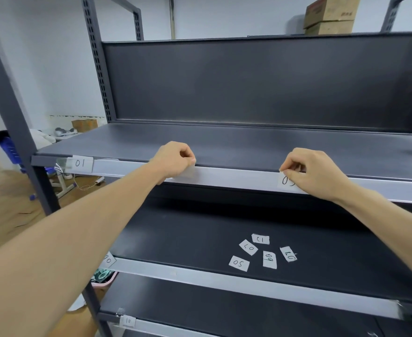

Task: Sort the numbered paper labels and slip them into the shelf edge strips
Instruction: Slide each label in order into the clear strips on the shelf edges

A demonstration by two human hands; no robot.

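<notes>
- My left grip [175, 159] is curled. Thumb and fingers pinch a pale label [188, 171] at the upper shelf edge strip [236, 177], near its middle (my hand covers the number).
- My right grip [312, 171] pinches the top edge of a second label [286, 181], further toward the right end of the same strip. Its first digit reads 0; the second is partly covered.
- Label 01 [80, 163] sits in this strip at the left end.
- Five loose labels lie on the middle shelf [175, 234], near its front edge and close together: 12 [261, 239], 07 [248, 247], 08 [289, 254], 09 [269, 259], 05 [239, 263].
- Label 06 [108, 259] sits tilted at the left end of the middle strip [224, 283], partly behind my left forearm.
- Label 10 [128, 321] sits at the left end of the lowest strip.
</notes>
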